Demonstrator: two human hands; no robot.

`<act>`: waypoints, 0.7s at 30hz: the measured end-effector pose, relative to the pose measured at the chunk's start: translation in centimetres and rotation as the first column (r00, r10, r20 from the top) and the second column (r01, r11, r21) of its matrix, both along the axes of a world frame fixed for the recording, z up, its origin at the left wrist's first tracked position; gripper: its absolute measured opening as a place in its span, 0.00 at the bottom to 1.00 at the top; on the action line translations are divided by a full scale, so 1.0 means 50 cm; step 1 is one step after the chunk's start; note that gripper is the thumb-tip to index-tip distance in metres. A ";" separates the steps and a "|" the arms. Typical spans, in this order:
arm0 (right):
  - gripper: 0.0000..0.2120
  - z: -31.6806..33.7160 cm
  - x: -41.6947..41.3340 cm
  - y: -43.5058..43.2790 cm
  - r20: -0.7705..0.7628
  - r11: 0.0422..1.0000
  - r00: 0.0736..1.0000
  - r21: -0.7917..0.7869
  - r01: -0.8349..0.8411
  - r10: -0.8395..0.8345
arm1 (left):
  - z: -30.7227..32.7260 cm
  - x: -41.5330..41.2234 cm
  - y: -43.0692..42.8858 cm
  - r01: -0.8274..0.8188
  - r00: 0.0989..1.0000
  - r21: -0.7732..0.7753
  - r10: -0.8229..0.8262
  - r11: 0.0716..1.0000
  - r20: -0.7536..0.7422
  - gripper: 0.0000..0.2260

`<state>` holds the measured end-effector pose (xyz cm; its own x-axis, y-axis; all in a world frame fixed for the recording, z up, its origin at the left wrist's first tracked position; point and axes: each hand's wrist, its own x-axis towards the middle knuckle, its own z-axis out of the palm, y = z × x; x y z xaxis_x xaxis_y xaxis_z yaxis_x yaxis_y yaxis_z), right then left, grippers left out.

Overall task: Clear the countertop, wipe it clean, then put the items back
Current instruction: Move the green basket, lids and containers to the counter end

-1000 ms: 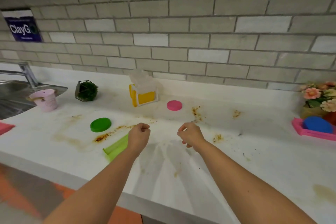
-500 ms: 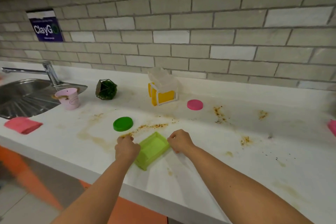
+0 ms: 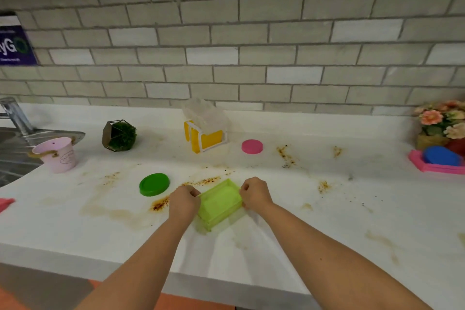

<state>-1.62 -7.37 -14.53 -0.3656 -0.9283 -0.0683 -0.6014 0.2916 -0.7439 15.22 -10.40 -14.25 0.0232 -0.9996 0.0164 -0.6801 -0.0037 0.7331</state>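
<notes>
A lime green rectangular tray (image 3: 218, 205) sits on the stained white countertop (image 3: 314, 229), near its front edge. My left hand (image 3: 183, 201) grips the tray's left side with curled fingers. My right hand (image 3: 254, 194) grips its right side the same way. A green round lid (image 3: 154, 184) lies just left of my left hand. A pink round lid (image 3: 252, 146) lies further back. Behind it stands a yellow and white holder (image 3: 205, 139) with clear plastic in it.
A pink bucket (image 3: 56, 154) stands by the sink (image 3: 15, 148) at the left, with a terrarium with moss (image 3: 118, 135) beside it. A pink cloth (image 3: 5, 203) shows at the left edge. At far right are flowers (image 3: 442, 121) and a pink tray with a blue lid (image 3: 439, 158). Brown stains and crumbs cover the counter.
My hands went from closed fists above the counter to both sides of the green tray, which now lies flat between them. The view swung left and then back right.
</notes>
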 end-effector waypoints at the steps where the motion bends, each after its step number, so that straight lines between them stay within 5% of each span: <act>1: 0.14 0.005 -0.013 0.006 -0.003 1.000 1.000 -0.010 0.023 -0.023 | 0.004 -0.014 -0.002 0.024 1.000 -0.007 -0.024 1.000 -0.007 0.11; 21: 0.17 0.067 -0.473 0.282 -0.025 0.837 0.842 -0.130 0.532 -0.539 | 0.070 -0.523 0.138 0.458 0.859 -0.115 -0.472 0.881 -0.198 0.14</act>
